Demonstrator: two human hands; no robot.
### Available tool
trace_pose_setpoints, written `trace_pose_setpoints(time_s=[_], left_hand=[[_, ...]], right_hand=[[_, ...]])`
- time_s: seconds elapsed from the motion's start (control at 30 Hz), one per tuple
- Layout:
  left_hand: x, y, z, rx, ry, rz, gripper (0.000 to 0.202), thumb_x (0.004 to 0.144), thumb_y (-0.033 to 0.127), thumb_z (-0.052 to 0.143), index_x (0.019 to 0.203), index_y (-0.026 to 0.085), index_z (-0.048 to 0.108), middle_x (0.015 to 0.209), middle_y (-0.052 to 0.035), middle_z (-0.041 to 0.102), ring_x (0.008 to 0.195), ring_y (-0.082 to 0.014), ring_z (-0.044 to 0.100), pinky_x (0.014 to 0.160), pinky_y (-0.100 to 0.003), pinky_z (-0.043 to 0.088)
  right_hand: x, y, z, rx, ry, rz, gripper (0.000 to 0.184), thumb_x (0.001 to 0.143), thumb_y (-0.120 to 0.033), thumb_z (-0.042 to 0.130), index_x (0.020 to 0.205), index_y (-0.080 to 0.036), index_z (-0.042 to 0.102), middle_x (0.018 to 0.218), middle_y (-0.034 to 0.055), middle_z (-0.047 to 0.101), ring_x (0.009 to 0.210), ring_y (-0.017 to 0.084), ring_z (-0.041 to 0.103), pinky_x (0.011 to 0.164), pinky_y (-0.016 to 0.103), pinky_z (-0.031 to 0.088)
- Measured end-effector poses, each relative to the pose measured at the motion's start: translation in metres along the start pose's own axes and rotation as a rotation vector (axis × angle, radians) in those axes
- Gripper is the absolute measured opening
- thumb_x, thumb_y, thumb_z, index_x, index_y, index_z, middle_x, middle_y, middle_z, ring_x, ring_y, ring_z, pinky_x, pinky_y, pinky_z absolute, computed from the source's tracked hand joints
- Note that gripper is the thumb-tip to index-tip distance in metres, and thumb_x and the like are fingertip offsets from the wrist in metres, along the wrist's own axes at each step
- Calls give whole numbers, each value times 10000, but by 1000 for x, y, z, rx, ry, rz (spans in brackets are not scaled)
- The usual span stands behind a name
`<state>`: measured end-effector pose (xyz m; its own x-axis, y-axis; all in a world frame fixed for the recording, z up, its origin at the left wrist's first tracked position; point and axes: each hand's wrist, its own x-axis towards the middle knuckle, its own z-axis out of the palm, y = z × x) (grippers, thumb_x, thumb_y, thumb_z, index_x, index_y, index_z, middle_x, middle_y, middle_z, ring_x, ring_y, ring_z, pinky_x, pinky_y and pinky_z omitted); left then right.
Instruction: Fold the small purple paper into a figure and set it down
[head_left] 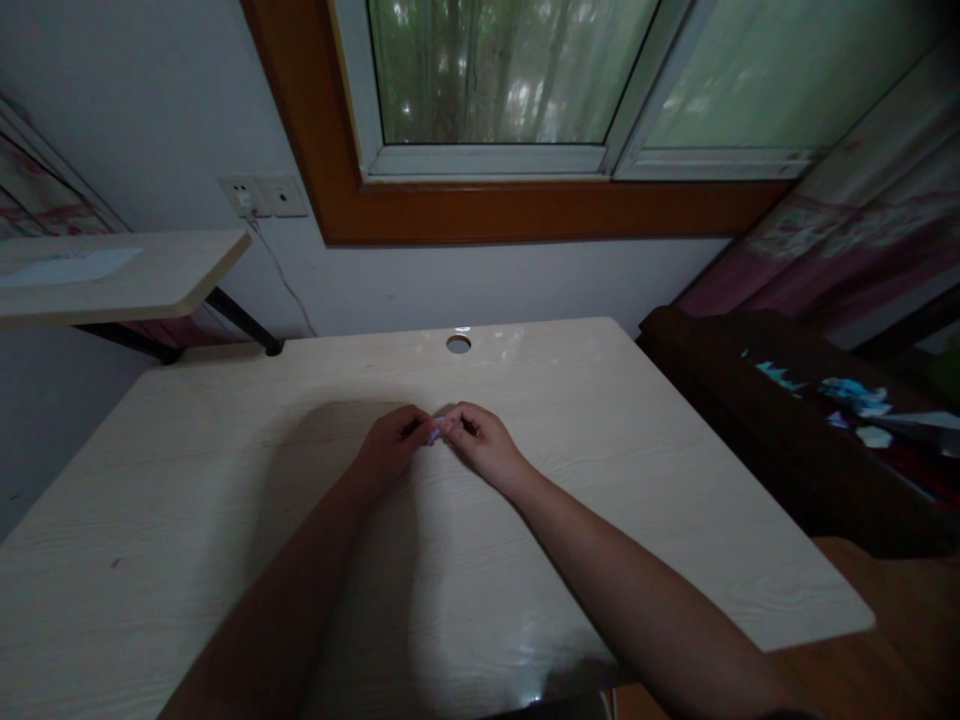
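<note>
item under inspection: a small pale lilac-and-white piece of thin, soft-looking material (433,433), located between the fingertips of both hands, near the middle of the desk. its exact form is too small for me to read from my remote station. the left hand (388,442) pinches one side between thumb and forefinger; the right hand (484,440) pinches the other, its fingertips just beside the left ones. whether the piece touches the desktop, i cannot tell.

progress: both hands are engaged and neither has let go, so i judge the handling to be under way. i find no finished result set down; how much is left, i cannot establish.

surroundings: the pale wood-grain desk (660,500) lies beneath both forearms, with a round cable hole (458,344) near its far edge. at far left, a pale board shelf on black legs (161,302) bears a flat white sheet (75,267).

containers: i can confirm none at the hands. the nearest candidate is the dark brown wooden furniture (705,400) beyond the desk's right edge. crumpled light-blue items (855,395) show there; whether they lie in it or on it, i cannot tell.
</note>
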<state>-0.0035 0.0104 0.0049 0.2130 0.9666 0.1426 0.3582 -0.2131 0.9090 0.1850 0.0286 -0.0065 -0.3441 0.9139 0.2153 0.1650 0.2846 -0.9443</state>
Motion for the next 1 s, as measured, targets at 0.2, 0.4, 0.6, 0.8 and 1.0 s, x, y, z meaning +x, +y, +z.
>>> trace_pose_setpoints(time_s=[0.2, 0.4, 0.6, 0.8, 1.0], left_hand=[[1, -3, 0, 13, -24, -50, 297, 871, 450, 618, 787, 172, 683, 764, -23, 699, 727, -165, 628, 714, -263, 471], [-1, -3, 0, -67, -37, -82, 292, 870, 449, 624, 799, 173, 688, 754, -28, 718, 727, -171, 667, 733, -276, 515], [-1, -2, 0, -63, 15, -47, 280, 867, 438, 631, 809, 175, 708, 776, -29, 726, 748, -169, 670, 744, -272, 517], [0, -3, 2, -87, 30, -51, 258, 867, 419, 627, 821, 178, 709, 769, -23, 730, 739, -164, 679, 732, -265, 524], [1, 1, 0, -29, -37, -44, 270, 870, 425, 614, 801, 181, 709, 793, -22, 734, 768, -171, 674, 759, -273, 505]], right_hand=[[1, 0, -1, 8, 49, 2, 259, 887, -422, 623, 827, -175, 674, 741, 12, 614, 692, 142, 529, 665, 264, 418], [0, -2, 1, 23, 77, -2, 266, 882, -438, 633, 823, -181, 672, 739, 14, 623, 685, 145, 533, 658, 264, 427], [1, 0, 3, 94, 71, 10, 291, 882, -465, 638, 839, -181, 681, 775, 26, 656, 704, 146, 556, 672, 268, 449], [1, -2, 3, 149, 81, 32, 276, 852, -449, 674, 855, -174, 697, 766, 26, 655, 704, 149, 559, 678, 277, 455], [0, 2, 2, 116, 126, 6, 242, 857, -426, 673, 825, -186, 684, 759, 15, 635, 692, 144, 540, 664, 272, 439]])
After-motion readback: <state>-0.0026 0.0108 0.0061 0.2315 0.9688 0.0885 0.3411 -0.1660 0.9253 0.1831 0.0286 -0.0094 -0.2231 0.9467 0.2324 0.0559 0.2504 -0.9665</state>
